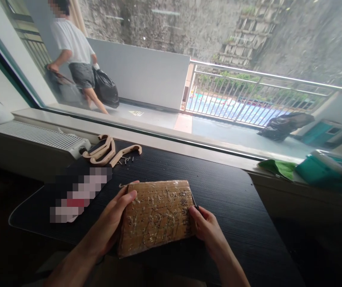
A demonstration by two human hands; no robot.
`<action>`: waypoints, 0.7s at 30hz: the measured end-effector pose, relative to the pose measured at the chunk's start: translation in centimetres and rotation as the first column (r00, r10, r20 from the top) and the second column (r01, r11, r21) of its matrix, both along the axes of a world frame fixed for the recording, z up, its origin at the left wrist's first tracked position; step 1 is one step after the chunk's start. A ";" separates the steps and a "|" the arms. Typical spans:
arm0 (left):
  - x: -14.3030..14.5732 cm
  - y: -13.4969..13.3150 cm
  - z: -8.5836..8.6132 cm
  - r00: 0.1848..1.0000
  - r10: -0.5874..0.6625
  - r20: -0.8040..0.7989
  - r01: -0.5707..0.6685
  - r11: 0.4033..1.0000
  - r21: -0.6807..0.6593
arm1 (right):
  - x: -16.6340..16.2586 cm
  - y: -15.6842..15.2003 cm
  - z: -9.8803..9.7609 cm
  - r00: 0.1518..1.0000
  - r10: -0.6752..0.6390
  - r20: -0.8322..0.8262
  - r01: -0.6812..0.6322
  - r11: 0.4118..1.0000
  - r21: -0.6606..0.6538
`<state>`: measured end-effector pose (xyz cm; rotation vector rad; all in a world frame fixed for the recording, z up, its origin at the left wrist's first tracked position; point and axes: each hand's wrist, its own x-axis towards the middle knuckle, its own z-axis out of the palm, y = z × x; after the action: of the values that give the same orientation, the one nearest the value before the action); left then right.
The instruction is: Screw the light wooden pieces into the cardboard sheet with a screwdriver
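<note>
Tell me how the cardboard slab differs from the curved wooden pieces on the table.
The cardboard slab is flat and dotted with holes; the wooden pieces are curved. The left hand grips the cardboard slab, while the wooden pieces lie on the table. Both are brownish.

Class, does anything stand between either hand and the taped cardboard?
Nothing visible stands between the left hand and the taped cardboard: the thumb lies on its upper left part. At its right edge, a slim dark tool shows by the right hand; whether it separates hidden fingers from the cardboard, I cannot tell.
</note>
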<state>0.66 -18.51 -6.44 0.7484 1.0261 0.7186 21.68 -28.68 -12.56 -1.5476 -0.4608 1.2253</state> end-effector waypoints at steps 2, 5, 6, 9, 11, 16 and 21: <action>0.2 0.0 0.2 0.996 0.047 -0.073 -0.043 0.998 0.049 | 0.1 -0.1 0.1 1.000 0.030 -0.002 -0.030 1.000 -0.008; 0.4 -0.1 0.4 0.986 0.074 -0.151 -0.057 0.992 0.116 | 0.2 -0.2 0.4 0.997 0.076 -0.013 -0.077 0.997 -0.006; 0.4 -0.2 0.5 0.984 0.074 -0.164 -0.053 0.990 0.132 | 0.3 -0.2 0.5 0.997 0.081 -0.012 -0.082 0.997 -0.009; 0.4 -0.3 0.6 0.982 0.051 -0.182 -0.024 0.989 0.147 | 0.3 0.0 0.6 0.997 0.082 0.001 -0.082 0.996 -0.018; 0.3 -0.2 0.5 0.980 0.028 -0.199 0.002 0.989 0.148 | 0.2 0.0 0.4 0.997 0.072 0.009 -0.072 0.997 -0.007; 0.3 0.2 0.1 0.966 0.018 -0.259 0.015 0.992 0.122 | 0.4 -0.5 -0.1 0.999 0.032 0.016 -0.034 0.994 0.104; 0.7 0.1 -0.4 0.985 -0.012 -0.171 0.016 1.000 0.019 | 1.0 -1.5 -0.6 0.995 0.078 0.063 -0.090 0.973 0.214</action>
<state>1.38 -18.46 -6.85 0.8449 1.1692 0.6614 22.67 -30.20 -13.16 -1.3885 -0.6794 1.1580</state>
